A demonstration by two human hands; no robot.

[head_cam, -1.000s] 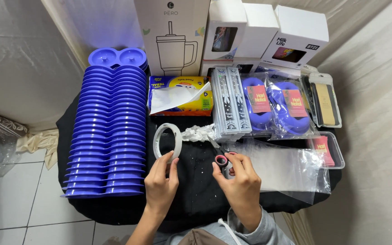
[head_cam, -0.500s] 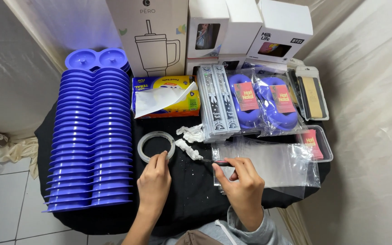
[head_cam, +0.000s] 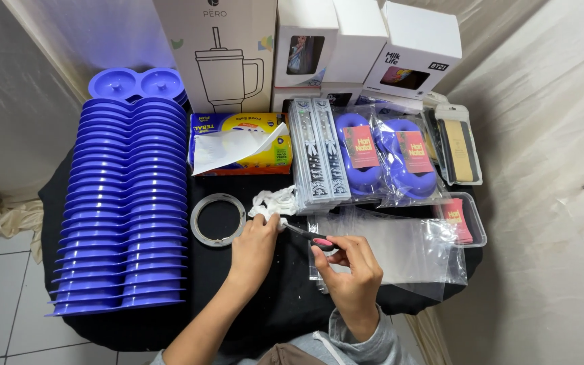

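Head view: a person's two bare hands work low in the middle of the frame, over a black cloth [head_cam: 265, 311] on a table.
Small tool: a thin tool with a red and black handle [head_cam: 312, 238] lies just below the middle of the frame, its dark tip pointing up and left to the white stuff.
Right hand: the right hand [head_cam: 353, 267] pinches the tool's handle between thumb and fingers.
White stuff: a crumpled white bit [head_cam: 275, 201] sits near the middle, just left of the flat packs.
Left hand: the left hand [head_cam: 255, 247] has its fingers curled down, and its fingertips press on the white bit.
Tape ring: a clear ring [head_cam: 218, 219] lies flat on the cloth, just left of the left hand.
Clear bags: see-through plastic bags [head_cam: 400, 250] lie right of the right hand.
Blue trays: a long pile of blue plastic trays [head_cam: 126, 203] fills the left side.
Tissue pack: a yellow and blue pack [head_cam: 241, 143] with white paper sticking out sits above the ring.
Blue rings: packed blue ring shapes with red cards [head_cam: 386, 159] lie at the upper right.
Boxes: white boxes [head_cam: 373, 47] stand along the top.
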